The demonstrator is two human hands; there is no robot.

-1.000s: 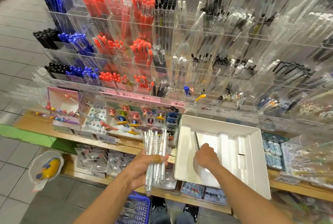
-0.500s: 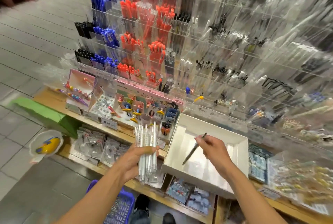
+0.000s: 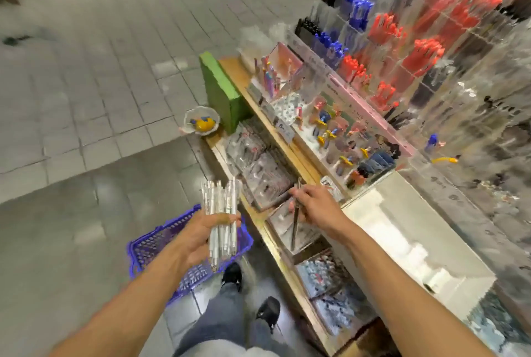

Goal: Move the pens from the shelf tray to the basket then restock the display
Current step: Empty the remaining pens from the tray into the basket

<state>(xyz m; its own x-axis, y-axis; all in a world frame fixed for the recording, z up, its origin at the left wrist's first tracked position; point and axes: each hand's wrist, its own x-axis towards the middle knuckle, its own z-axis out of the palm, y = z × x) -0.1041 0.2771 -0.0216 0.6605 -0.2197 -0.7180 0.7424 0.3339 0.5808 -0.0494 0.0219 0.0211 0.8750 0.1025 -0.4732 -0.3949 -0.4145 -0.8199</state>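
In the head view, a bunch of clear pens point(image 3: 219, 213) is held in the left hand point(image 3: 201, 234), fingers curled round its middle, just above the purple basket point(image 3: 149, 244) on the floor. One dark pen point(image 3: 295, 213) is pinched in the right hand point(image 3: 311, 207), over the shelf edge. The pens should be lowered into the basket and let go softly, so none are spilled. The white tray point(image 3: 413, 230) looks emptied.

clear plastic pens point(image 3: 219, 213), wooden shelf point(image 3: 275, 138)
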